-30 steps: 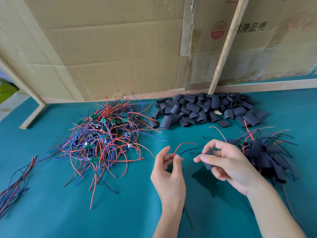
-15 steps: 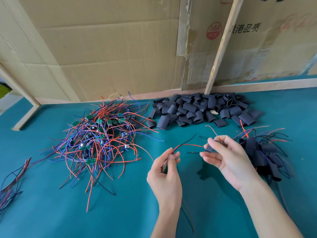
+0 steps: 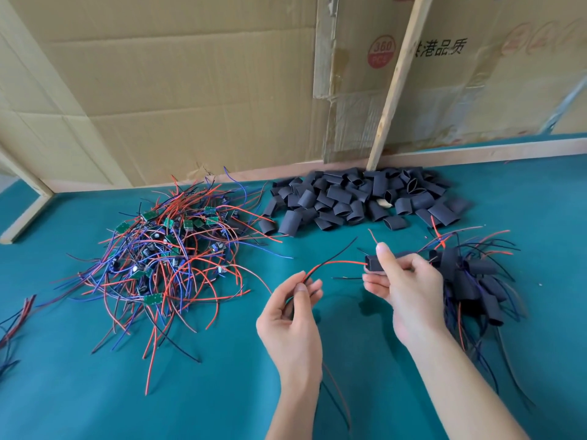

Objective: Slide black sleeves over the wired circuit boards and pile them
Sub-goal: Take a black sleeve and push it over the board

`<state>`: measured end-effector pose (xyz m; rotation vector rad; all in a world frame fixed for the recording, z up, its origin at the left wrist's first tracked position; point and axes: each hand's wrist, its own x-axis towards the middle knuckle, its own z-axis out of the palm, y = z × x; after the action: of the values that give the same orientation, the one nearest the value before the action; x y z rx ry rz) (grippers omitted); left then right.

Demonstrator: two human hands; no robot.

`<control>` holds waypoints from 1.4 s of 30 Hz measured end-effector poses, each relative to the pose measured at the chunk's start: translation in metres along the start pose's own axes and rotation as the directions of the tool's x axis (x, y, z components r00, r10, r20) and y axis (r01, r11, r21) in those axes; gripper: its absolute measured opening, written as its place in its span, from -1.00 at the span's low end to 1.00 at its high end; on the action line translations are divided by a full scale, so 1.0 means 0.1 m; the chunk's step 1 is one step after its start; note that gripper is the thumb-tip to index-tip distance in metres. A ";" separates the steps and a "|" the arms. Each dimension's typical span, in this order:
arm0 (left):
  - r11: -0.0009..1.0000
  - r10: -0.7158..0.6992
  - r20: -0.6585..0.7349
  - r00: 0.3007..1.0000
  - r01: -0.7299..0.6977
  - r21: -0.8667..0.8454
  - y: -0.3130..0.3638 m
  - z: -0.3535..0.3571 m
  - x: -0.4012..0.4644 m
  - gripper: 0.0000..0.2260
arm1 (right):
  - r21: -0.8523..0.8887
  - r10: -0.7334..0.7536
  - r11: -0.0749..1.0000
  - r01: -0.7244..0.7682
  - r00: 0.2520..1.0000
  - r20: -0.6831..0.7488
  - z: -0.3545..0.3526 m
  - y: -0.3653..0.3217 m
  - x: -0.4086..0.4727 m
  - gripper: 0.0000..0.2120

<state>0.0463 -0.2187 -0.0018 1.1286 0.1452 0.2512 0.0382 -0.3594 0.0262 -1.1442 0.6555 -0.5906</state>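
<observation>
- A black sleeve (image 3: 374, 262) is pinched by the right hand (image 3: 409, 290), thumb on top and the other fingers (image 3: 373, 285) curled underneath, held up off the teal surface (image 3: 95, 392).
- A red wire (image 3: 336, 263) and a black wire (image 3: 333, 254) are pinched between thumb and fingertips of the left hand (image 3: 290, 315); the red one runs right into the sleeve's open end.
- The board itself can't be made out, so probably hidden inside the sleeve.
- Just right of the right-hand fingers, a pile of sleeved boards (image 3: 470, 281) is seen with wires sticking out.
- Behind both hands, loose empty sleeves (image 3: 355, 198) are heaped by the cardboard wall (image 3: 190, 90).
- Well left of the left-hand fingers, a tangle of unsleeved wired boards (image 3: 165, 258) is lying.
</observation>
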 end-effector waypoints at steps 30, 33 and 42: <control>0.988 0.046 0.108 0.993 -0.061 0.140 0.03 -0.08 -0.02 -0.63 | 0.285 0.118 0.954 -0.094 0.991 -0.069 0.12 0.02 -0.11 -0.65; 0.989 0.044 0.108 0.993 -0.059 0.136 0.03 -0.08 -0.02 -0.63 | 0.266 0.122 0.959 -0.102 0.991 -0.062 0.12 0.02 -0.11 -0.65; 0.990 0.035 0.083 0.996 -0.046 0.135 0.02 -0.07 -0.02 -0.68 | 0.095 0.010 0.995 -0.012 1.000 0.018 0.04 0.01 -0.04 -0.65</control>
<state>0.0427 -0.2124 -0.0029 1.2770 0.0687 0.2337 0.0389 -0.3537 0.0274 -1.0549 0.6123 -0.5959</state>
